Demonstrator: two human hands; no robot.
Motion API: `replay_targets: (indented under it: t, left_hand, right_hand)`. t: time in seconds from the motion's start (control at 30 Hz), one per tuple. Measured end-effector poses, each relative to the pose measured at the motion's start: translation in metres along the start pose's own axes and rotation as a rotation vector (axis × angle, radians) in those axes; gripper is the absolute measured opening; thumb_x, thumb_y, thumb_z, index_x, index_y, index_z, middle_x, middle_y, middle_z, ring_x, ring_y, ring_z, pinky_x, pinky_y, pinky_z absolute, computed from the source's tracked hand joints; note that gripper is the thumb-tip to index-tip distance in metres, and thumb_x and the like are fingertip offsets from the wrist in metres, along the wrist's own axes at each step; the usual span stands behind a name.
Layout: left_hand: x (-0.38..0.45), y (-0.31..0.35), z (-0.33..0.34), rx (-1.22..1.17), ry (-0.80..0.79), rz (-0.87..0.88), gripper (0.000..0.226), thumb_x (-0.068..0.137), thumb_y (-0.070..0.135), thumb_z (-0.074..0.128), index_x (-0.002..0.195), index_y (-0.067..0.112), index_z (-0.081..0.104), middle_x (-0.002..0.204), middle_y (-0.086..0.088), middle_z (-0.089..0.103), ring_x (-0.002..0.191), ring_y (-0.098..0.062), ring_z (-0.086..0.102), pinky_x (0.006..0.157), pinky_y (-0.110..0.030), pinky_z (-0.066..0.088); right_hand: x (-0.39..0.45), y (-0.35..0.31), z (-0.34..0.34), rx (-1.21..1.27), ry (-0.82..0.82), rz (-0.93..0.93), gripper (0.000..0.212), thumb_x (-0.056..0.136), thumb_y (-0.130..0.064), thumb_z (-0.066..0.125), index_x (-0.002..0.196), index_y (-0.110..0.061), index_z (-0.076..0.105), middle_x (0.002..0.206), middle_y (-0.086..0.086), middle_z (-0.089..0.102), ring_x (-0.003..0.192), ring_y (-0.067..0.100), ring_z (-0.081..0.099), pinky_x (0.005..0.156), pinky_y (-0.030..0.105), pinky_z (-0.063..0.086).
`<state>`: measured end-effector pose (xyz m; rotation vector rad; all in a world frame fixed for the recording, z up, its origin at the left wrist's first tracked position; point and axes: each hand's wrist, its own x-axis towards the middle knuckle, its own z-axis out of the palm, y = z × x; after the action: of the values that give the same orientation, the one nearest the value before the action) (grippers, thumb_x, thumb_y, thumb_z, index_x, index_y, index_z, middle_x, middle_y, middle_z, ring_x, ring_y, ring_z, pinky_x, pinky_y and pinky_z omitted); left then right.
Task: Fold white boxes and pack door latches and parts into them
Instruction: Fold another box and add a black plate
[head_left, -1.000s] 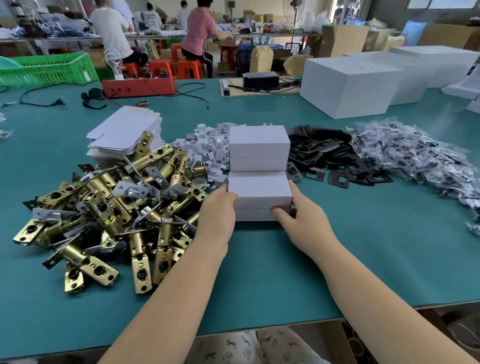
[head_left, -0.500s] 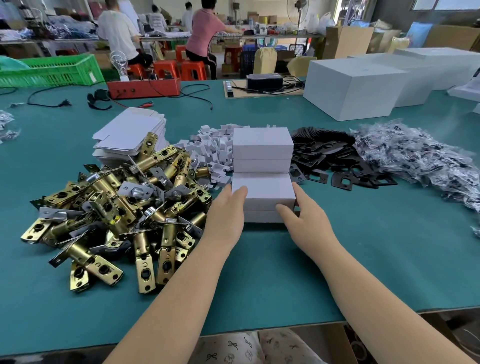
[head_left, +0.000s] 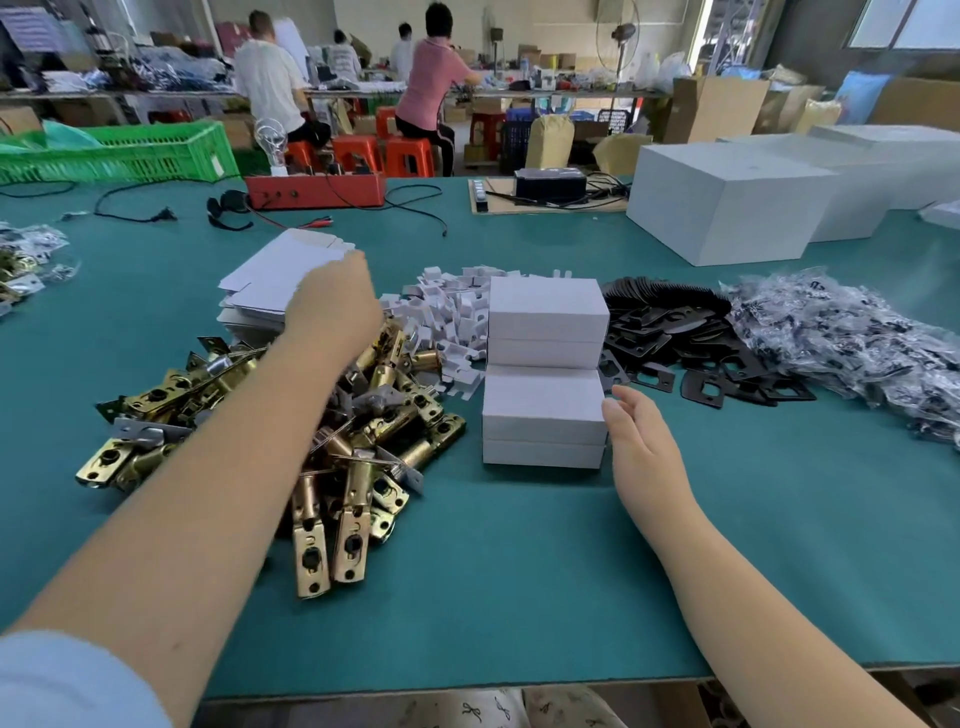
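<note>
Boxes done: four closed white boxes (head_left: 545, 410) are seen in two stacks of two, one stack behind the other, mid-worktop (head_left: 519, 571).
Flat blanks: a stack of unfolded blanks (head_left: 270, 280) is reached for by the left hand (head_left: 332, 306), so a fresh box is judged to be next.
Latches left: a large pile of brass latches (head_left: 291, 431) lies beside the boxes, under the left forearm; plenty is judged unpacked.
Other parts: white clips (head_left: 447, 317), black plates (head_left: 685, 343) and bagged parts (head_left: 852, 338) are heaped behind and right of the boxes.
Left hand: seen from the back and blurred; whether a blank is gripped cannot be told.
Right hand (head_left: 639, 441): released, fingers relaxed, just beside the near stack; contact is unclear.
Hidden: box contents cannot be checked; part of the latch pile is covered by the arm.
</note>
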<state>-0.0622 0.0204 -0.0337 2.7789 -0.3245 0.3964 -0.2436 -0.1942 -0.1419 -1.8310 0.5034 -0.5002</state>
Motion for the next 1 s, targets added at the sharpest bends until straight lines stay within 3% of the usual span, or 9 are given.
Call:
replay_targets:
  t: [0.17,0.27,0.5,0.57,0.63,0.8,0.93,1.0]
  left_hand:
    - [0.024,-0.033,0.007,0.286,-0.138,-0.256,0.037,0.093,0.013,0.051,0.128,0.000,0.049,0.130,-0.023,0.053,0.122,-0.040,0.047,0.093,-0.043,0.040]
    - [0.026,-0.033,0.014,0.303,-0.118,-0.244,0.024,0.090,0.003,0.054,0.113,0.004,0.061,0.113,-0.017,0.062,0.106,-0.035,0.058,0.073,-0.037,0.041]
    - [0.025,-0.021,-0.004,0.314,0.016,-0.191,0.018,0.088,-0.004,0.054,0.103,0.002,0.063,0.104,-0.018,0.062,0.101,-0.036,0.060,0.067,-0.035,0.039]
    - [0.019,-0.011,-0.011,0.300,0.071,-0.164,0.011,0.087,-0.005,0.056,0.087,0.005,0.059,0.082,-0.013,0.055,0.088,-0.035,0.057,0.060,-0.030,0.037]
    - [0.010,0.000,-0.017,0.275,0.099,-0.144,0.020,0.086,-0.007,0.054,0.073,0.007,0.048,0.066,-0.009,0.041,0.075,-0.030,0.048,0.054,-0.030,0.033]
    - [-0.021,0.010,-0.018,0.091,0.247,-0.011,0.018,0.089,-0.005,0.049,0.078,0.008,0.045,0.070,-0.011,0.044,0.071,-0.032,0.044,0.057,-0.035,0.034]
    - [-0.049,0.009,-0.020,-0.226,0.455,0.065,0.029,0.094,0.004,0.042,0.066,0.001,0.048,0.056,-0.009,0.037,0.059,-0.023,0.033,0.048,-0.033,0.017]
    - [-0.065,0.011,-0.017,-0.501,0.477,0.046,0.029,0.097,0.012,0.047,0.076,0.004,0.066,0.062,-0.006,0.054,0.057,-0.015,0.045,0.053,-0.030,0.032]
  right_hand:
    - [0.004,0.003,0.002,-0.024,0.013,-0.010,0.038,0.099,-0.038,0.039,0.133,-0.023,0.047,0.104,-0.031,0.046,0.094,-0.018,0.044,0.073,0.008,0.032]
    - [0.004,0.004,0.001,-0.017,0.011,-0.005,0.033,0.100,-0.037,0.039,0.127,-0.024,0.050,0.108,-0.028,0.050,0.099,-0.012,0.046,0.075,0.009,0.032]
    - [0.004,0.004,0.001,-0.026,0.007,-0.024,0.020,0.100,-0.034,0.039,0.115,-0.028,0.051,0.104,-0.026,0.052,0.095,-0.012,0.046,0.072,0.010,0.033]
    - [0.004,0.003,0.000,-0.024,0.017,-0.036,0.019,0.100,-0.033,0.039,0.114,-0.027,0.051,0.103,-0.025,0.052,0.094,-0.011,0.047,0.072,0.010,0.033]
    - [0.003,0.003,0.000,-0.026,0.017,-0.047,0.018,0.100,-0.032,0.039,0.113,-0.027,0.051,0.103,-0.024,0.053,0.095,-0.010,0.047,0.072,0.010,0.033]
    - [0.000,0.002,-0.002,-0.035,0.042,-0.089,0.015,0.099,-0.029,0.042,0.110,-0.026,0.051,0.104,-0.018,0.054,0.096,-0.003,0.050,0.073,0.012,0.034]
    - [-0.005,-0.001,-0.002,-0.042,0.112,-0.149,0.021,0.094,-0.034,0.046,0.114,-0.026,0.049,0.104,-0.012,0.052,0.099,0.008,0.049,0.085,0.024,0.036]
    - [-0.010,-0.004,-0.001,-0.049,0.148,-0.185,0.041,0.085,-0.042,0.042,0.120,-0.021,0.049,0.108,-0.010,0.049,0.105,0.011,0.047,0.091,0.028,0.036]
